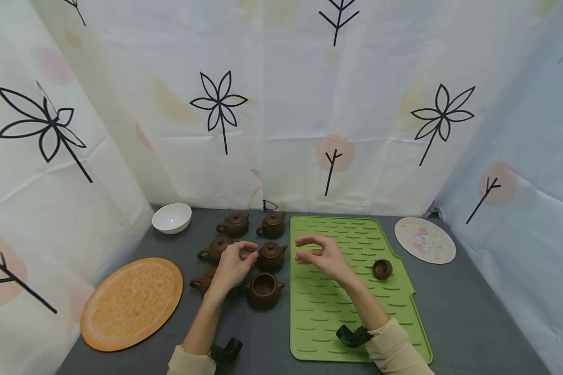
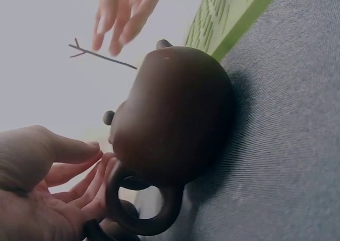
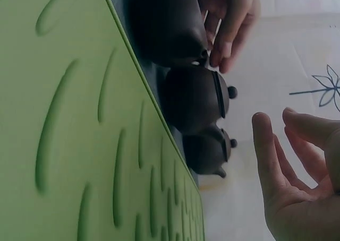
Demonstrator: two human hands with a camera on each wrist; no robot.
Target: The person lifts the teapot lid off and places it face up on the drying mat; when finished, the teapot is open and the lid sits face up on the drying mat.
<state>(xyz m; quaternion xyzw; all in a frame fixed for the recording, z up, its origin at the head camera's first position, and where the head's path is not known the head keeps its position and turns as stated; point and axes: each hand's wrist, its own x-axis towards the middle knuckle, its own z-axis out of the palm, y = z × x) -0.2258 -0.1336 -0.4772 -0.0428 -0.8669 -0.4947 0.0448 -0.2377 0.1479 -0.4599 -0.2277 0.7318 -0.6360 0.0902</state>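
My left hand (image 1: 234,265) hovers among brown clay teapots, its fingertips close beside a lidded teapot (image 1: 271,257). In the left wrist view, the fingers lie near that teapot's handle (image 2: 143,220); whether they touch it I cannot tell. Nothing shows between thumb and fingers. Nearer to me stands a lidless teapot (image 1: 265,290). Over the green mat (image 1: 319,312), my right hand (image 1: 326,258) is raised with thumb and fingers apart, holding nothing. On that mat sits a small round brown cup-like piece (image 1: 382,269). The left hand partly hides two teapots, including one (image 1: 204,281) at the near left.
Two more lidded teapots stand at the back, one on the left (image 1: 234,225) and one on the right (image 1: 272,225). A white bowl (image 1: 172,219) and an orange round mat (image 1: 131,304) lie leftward. At the far right is a pale oval plate (image 1: 424,240). Patterned cloth (image 1: 286,104) encloses the table.
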